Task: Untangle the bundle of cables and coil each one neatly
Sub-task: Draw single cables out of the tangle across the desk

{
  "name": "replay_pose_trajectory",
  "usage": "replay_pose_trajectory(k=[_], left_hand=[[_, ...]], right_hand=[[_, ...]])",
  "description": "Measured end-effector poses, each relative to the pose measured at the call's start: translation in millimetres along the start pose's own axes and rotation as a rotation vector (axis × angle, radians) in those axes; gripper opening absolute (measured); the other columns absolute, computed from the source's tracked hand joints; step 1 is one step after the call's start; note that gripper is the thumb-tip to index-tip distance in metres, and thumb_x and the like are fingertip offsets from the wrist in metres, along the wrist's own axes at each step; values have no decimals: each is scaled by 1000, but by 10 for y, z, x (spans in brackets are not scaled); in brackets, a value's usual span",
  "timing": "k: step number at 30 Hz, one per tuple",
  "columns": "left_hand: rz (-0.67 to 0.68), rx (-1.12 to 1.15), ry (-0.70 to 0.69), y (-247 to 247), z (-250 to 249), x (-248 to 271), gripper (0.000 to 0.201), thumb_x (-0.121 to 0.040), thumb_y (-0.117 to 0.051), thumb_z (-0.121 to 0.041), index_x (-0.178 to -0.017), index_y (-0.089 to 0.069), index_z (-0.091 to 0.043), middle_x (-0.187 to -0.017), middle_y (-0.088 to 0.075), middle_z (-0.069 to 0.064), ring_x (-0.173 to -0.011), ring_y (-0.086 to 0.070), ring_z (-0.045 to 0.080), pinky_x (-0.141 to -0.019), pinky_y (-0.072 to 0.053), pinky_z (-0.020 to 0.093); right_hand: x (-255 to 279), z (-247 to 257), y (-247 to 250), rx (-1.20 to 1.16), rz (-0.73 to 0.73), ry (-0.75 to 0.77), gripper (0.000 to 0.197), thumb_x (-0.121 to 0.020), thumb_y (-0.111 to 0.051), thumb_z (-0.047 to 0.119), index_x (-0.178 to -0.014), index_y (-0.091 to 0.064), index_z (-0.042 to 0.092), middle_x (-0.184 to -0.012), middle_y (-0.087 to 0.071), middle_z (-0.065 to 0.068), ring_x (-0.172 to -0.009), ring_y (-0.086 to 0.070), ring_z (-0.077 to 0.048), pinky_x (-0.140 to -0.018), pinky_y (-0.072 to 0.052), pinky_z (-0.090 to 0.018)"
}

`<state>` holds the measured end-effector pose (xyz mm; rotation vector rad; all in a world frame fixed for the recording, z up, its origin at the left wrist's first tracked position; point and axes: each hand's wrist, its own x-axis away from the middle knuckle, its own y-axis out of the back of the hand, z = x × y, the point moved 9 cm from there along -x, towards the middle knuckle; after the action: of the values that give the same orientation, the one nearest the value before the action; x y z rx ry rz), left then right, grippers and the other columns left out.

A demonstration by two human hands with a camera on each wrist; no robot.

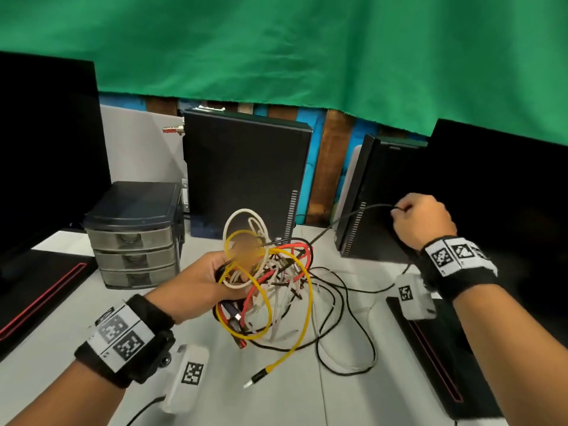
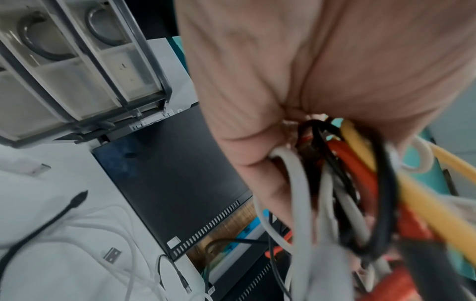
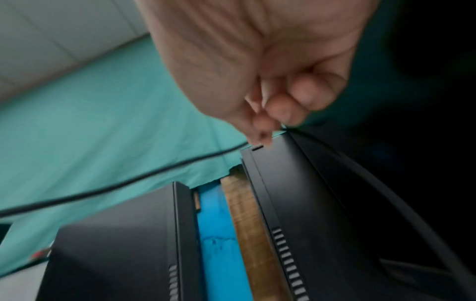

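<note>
Black cable [image 1: 347,218] is running taut to the raised right hand [image 1: 422,221], fingers pinching it. Left hand [image 1: 196,281] is gripping the tangled bundle [image 1: 270,281] above the table [image 1: 307,401].

Tangled cable bundle [image 1: 264,281] (multicoloured), held aloft

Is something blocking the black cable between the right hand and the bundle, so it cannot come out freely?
Yes. The right hand pinches the black cable, which runs taut into the bundle gripped by the left hand. There yellow, red and white loops cross it; its path inside is hidden.
</note>
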<state>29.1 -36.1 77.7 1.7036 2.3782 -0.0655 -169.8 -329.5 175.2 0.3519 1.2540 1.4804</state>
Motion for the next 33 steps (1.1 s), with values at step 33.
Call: replay_pose_trajectory(k=[33], left_hand=[[-139,17,64,-4,22,6,18,-88,-65,2,-101,-66,-11,-77,-74,-2,-70,-70,10,-64,-55,20]], right_hand=[[392,643,-161,289,179,308,34,-102,-40,45,-105,-68,25,-95,-68,-5,-89,-66,-29,-77,-57,-40]])
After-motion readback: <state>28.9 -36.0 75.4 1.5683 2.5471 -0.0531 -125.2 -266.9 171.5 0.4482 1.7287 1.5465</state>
